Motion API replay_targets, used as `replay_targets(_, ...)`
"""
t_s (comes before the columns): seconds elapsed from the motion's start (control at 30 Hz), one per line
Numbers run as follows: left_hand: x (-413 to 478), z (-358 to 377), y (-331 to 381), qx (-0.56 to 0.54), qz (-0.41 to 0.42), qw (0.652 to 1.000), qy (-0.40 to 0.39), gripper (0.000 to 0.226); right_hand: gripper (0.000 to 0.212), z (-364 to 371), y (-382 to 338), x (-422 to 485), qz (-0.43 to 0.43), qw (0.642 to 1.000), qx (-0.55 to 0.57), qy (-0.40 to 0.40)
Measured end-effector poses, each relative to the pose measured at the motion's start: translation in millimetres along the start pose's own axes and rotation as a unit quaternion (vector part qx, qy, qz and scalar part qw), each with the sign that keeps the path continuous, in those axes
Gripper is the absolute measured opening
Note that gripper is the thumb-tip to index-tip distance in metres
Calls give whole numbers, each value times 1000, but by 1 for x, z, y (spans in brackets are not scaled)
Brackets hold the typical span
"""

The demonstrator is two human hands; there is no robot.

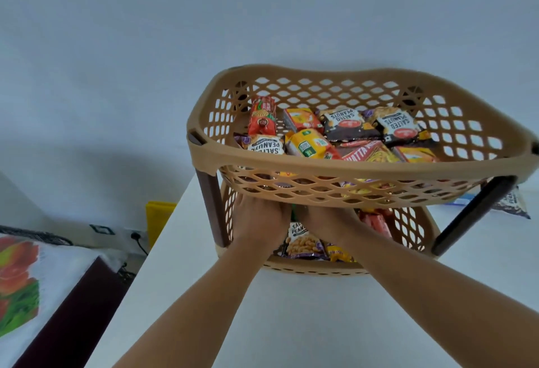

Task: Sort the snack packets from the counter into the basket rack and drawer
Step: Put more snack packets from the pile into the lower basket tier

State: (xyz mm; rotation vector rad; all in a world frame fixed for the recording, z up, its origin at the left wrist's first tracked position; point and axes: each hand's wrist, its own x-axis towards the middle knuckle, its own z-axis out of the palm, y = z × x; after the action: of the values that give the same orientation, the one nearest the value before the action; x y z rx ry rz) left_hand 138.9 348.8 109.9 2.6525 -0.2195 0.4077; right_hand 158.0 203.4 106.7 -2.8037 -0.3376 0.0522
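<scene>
A tan two-tier basket rack (361, 168) stands on the white counter (291, 324). Its top basket holds several snack packets: salted peanuts (344, 122), a red packet (262, 117), yellow packets (309, 146). Both my hands reach into the lower basket (315, 268), under the top tier. My left hand (256, 219) and my right hand (326, 222) lie side by side, fingers hidden behind the top basket's front wall. A green-edged item shows between them; whether either hand grips it is hidden. A salted peanuts packet (300, 242) lies just below the hands.
One peanuts packet (513, 203) and a blue-white item (463, 200) lie on the counter right of the rack. The counter's left edge drops to a yellow box (157, 222), a wall socket (135, 235) and a floral-covered bed (26, 280).
</scene>
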Motion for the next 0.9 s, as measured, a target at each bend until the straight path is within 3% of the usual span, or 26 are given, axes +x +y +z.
replay_targets(0.07, -14, -4, 0, 14, 8, 1000, -18, 37, 28, -7, -3, -18, -32, 993, 16, 113)
replay_targets(0.17, -42, -6, 4, 14, 30, 999, -4, 51, 39, -12, -1, -54, -33, 989, 13, 146)
replay_targets(0.27, -83, -2, 7, -16, 74, 997, 25, 48, 47, -14, 7, -94, -29, 983, 44, 174)
replay_targets(0.43, -143, 19, 9, -38, 63, 997, 9, 49, 50, -3, 27, -153, 5, 981, 73, 180)
replay_targets(0.57, -180, 34, 11, -51, 33, 997, -55, 58, 53, 7, 41, -194, 48, 979, 68, 188)
replay_targets(0.73, -216, 46, 12, -48, 19, 991, -121, 64, 42, 42, 64, -236, 76, 976, 42, 198)
replay_targets(0.9, -245, 66, 2, -25, -21, 988, -150, 66, 41, 89, 85, -269, 80, 991, 1, 110)
